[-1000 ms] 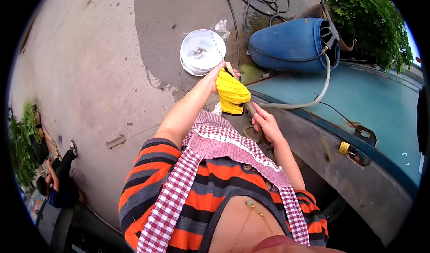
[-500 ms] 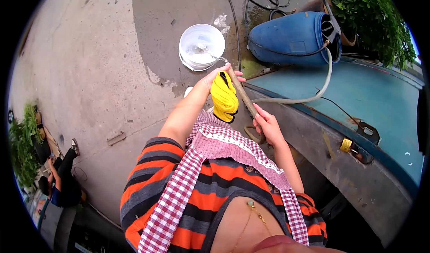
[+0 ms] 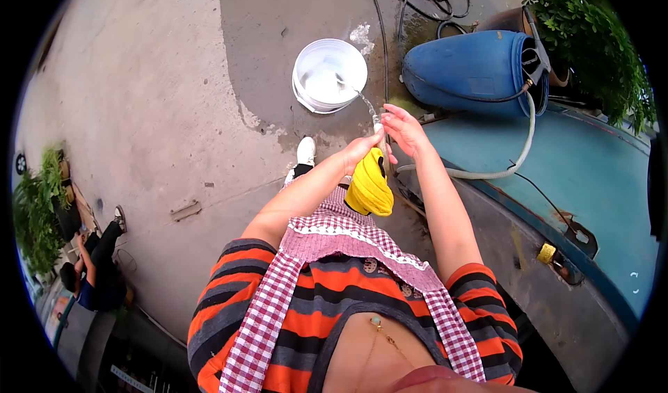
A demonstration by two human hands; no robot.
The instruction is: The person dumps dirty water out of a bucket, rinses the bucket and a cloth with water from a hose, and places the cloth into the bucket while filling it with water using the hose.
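Apparently, in head view, hose (image 3: 385, 145) is gripped near its end by left hand (image 3: 363, 149), probably so water (image 3: 368, 105) is steered into bucket (image 3: 350, 62), set ahead on wet ground (image 3: 261, 52). Yellow cloth (image 3: 372, 190) is held bunched below same hand, perhaps for drier keeping. Right hand (image 3: 406, 133), fingers spread, is held beside hose end; contact cannot be told. Hose mostly hidden; cloth bright, black-edged; bucket white, round.

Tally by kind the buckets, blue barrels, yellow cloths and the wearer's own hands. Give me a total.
Bucket: 1
Barrel: 1
Cloth: 1
Hands, left hand and right hand: 2
Total: 5
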